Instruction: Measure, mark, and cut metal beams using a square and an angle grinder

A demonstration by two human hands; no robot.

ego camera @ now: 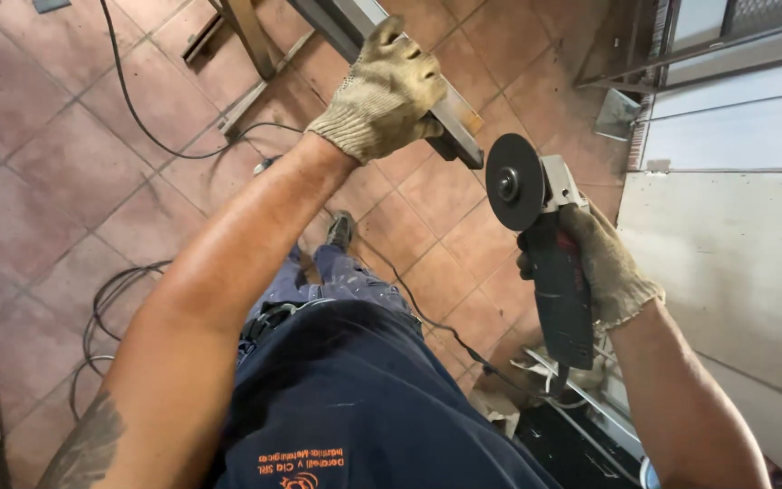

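Left hand (389,89): a worn knitted work glove is worn; the fingers are wrapped tight around the metal bar (450,109), near its cut end.
Metal bar: a grey square-section length of steel is seen running from beyond the fingers, up and away toward the top of the view, to its open end just past the knuckles (the end face is dark).
Right hand (604,263): also gloved; the fingers are closed firmly round the body of the angle grinder (554,263).
Angle grinder: a dark, reddish body is gripped, with the grey gear head and dark disc (513,181) standing above the fingers.
Disc and bar: the disc is held just beside the cut end of the bar; whether the two are touching cannot be told.
Cable (445,330): a black lead is seen trailing below the gripping fingers, across the floor.
Floor (65,163): reddish tiles are laid under both hands, well below them.
Panel (735,263): a pale flat sheet is seen beyond the grinder hand, on its outer side.
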